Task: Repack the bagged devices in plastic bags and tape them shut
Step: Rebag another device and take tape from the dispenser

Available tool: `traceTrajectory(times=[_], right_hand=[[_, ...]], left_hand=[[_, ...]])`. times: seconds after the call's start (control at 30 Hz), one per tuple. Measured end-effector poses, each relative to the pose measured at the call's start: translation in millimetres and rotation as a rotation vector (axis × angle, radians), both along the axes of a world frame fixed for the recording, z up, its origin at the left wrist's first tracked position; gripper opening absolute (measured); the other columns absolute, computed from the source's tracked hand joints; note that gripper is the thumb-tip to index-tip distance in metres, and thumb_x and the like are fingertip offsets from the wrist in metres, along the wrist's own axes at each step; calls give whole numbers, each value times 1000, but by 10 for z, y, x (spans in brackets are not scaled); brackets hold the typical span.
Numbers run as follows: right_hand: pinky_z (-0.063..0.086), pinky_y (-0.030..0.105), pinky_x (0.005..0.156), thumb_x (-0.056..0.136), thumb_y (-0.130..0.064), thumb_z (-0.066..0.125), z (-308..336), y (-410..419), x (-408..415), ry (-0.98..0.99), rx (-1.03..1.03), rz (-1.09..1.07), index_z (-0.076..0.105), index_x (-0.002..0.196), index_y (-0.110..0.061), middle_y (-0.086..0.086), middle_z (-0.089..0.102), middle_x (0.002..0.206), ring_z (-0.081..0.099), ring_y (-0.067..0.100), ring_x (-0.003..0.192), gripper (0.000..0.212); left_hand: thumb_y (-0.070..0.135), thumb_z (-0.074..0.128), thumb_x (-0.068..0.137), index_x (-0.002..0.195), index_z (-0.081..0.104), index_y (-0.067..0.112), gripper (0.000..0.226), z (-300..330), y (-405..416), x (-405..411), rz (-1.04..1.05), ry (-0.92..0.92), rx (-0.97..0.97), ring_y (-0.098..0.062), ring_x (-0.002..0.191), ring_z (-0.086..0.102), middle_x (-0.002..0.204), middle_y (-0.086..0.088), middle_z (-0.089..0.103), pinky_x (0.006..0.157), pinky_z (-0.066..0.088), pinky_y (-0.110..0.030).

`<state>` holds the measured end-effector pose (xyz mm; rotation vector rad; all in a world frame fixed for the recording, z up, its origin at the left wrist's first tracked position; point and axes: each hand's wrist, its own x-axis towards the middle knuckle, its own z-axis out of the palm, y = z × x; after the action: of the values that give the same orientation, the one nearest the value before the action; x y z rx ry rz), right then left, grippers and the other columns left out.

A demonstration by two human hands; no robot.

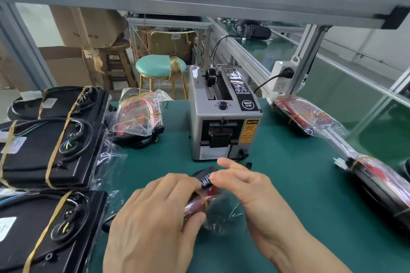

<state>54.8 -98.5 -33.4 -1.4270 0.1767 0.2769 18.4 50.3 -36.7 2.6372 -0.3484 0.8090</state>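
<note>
hands meet over the green bench mat (288,184), just in front of the grey automatic tape dispenser (224,122). the left hand (155,217) grips a small red-and-black device banded with a yellow rubber band (199,199), thumb under it and fingers curled over the top. the right hand (246,186) works at the far end of the same device, fingertips at its black end, with the crinkled clear plastic bag (224,217) bunched beneath; whether those fingers actually pinch the bag or only touch it cannot be told.

as for progress, this piece looks to be mid-bagging: the bag is loose and open, no tape is seen on it, and no cut strip shows at the dispenser's mouth. two bagged red devices (301,115) lie along the right edge by the aluminium rail, and another bagged red bundle (137,115) sits left of the dispenser; whether these are taped cannot be told. stacked black flat units bound with yellow bands (51,150) fill the left side, some in clear bags, and seem to be waiting. judged so, much of the job remains.
</note>
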Motion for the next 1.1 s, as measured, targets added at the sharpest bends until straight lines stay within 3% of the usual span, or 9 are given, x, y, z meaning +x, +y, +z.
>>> traceTrajectory(times=[0.1,0.17,0.2,0.3,0.37,0.5,0.83,0.97,1.1], right_hand=[[41,0,58,73,-13,74,-18,-5,-13,-3,22,-25,78,65,-9,-6,60,124,55,-25,87,9],[41,0,57,72,-11,73,-21,-2,-27,-4,38,-35,78,67,-6,-3,61,124,56,-23,88,8],[42,0,59,72,-11,73,-14,3,-36,-4,42,-35,78,68,-5,-1,61,123,56,-22,91,8],[42,10,74,71,-13,73,-6,3,-45,-2,20,-25,78,68,-6,1,63,123,54,-21,97,8],[38,15,80,70,-13,74,2,5,-51,-3,2,-32,78,68,-6,0,64,122,53,-20,100,8],[36,13,77,68,-16,75,25,29,-80,-20,-36,-58,78,69,-7,-2,64,121,52,-20,100,9],[36,18,86,66,-18,75,81,65,-112,-33,-93,-75,78,65,-10,-1,63,120,51,-18,103,8],[37,19,86,67,-18,74,93,84,-124,-54,-133,-83,76,61,-15,-2,63,119,50,-18,104,7],[38,20,84,67,-18,75,83,83,-131,-78,-159,-92,77,61,-16,-4,61,118,51,-17,102,7]], left_hand=[[31,93,28,83,66,29,61,54,-53,-15,36,99,-22,-11,80,44,75,19,64,61,34,-23],[31,93,28,84,65,29,63,66,-67,-21,43,150,-50,-12,80,45,78,19,64,47,21,-11],[30,93,29,84,64,28,62,66,-67,-21,42,166,-68,-11,79,46,81,18,64,55,20,-5],[28,93,32,86,65,27,60,71,-67,-38,48,204,-104,-6,61,56,86,16,64,57,25,-6],[27,93,34,86,65,27,59,85,-72,-47,58,220,-106,-13,57,61,86,15,64,55,27,-7],[27,93,36,85,66,27,56,105,-70,-51,56,227,-105,-15,57,61,86,13,63,52,28,-9],[27,93,37,85,70,34,54,107,-74,-59,27,247,-112,-15,51,53,83,13,61,51,24,-9],[25,94,36,83,71,36,54,112,-78,-54,17,245,-105,-17,51,53,83,12,61,43,36,-22],[25,94,35,86,71,34,57,116,-79,-55,28,245,-109,-18,51,54,84,11,60,43,40,-26]])
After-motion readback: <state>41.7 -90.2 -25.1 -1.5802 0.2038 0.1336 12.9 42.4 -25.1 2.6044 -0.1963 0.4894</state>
